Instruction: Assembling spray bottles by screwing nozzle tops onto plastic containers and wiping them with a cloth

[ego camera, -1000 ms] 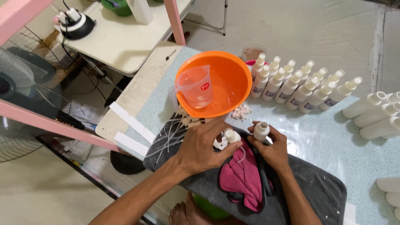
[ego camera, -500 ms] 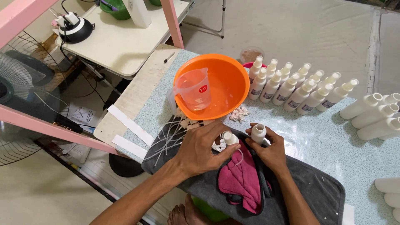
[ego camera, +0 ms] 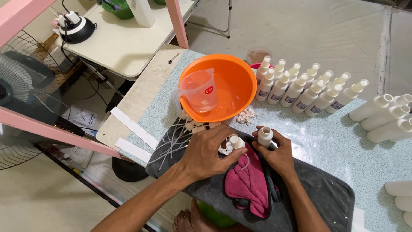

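The left hand (ego camera: 210, 150) pinched a small white pump cap (ego camera: 235, 141), with its fingers curled around it and its thin tube (ego camera: 246, 161) hanging down. The right hand (ego camera: 278, 154) was wrapped around a small white bottle (ego camera: 265, 136), which stood upright with its open top showing. The cap was just beside the bottle, on its left, and the two did not seem to touch. Both hands were close together, right in front of the orange bowl (ego camera: 234, 83). A pink cloth (ego camera: 249, 184) lay under the hands, on top of a grey mat (ego camera: 317, 197). The mat lay on the speckled table (ego camera: 339, 137), nearer the person than the bowl. A clear jug (ego camera: 198, 89) sat inside the bowl. Thin white tubes (ego camera: 174, 139) lay in a loose heap in front of the bowl, to the left of the left hand. A few small white bits (ego camera: 246, 116) lay right beside the bowl, between it and the hands. A row of capped bottles (ego camera: 304, 88) stood to the right of the bowl. More bottles (ego camera: 386, 116) lay on their sides farther to the right of the bowl.
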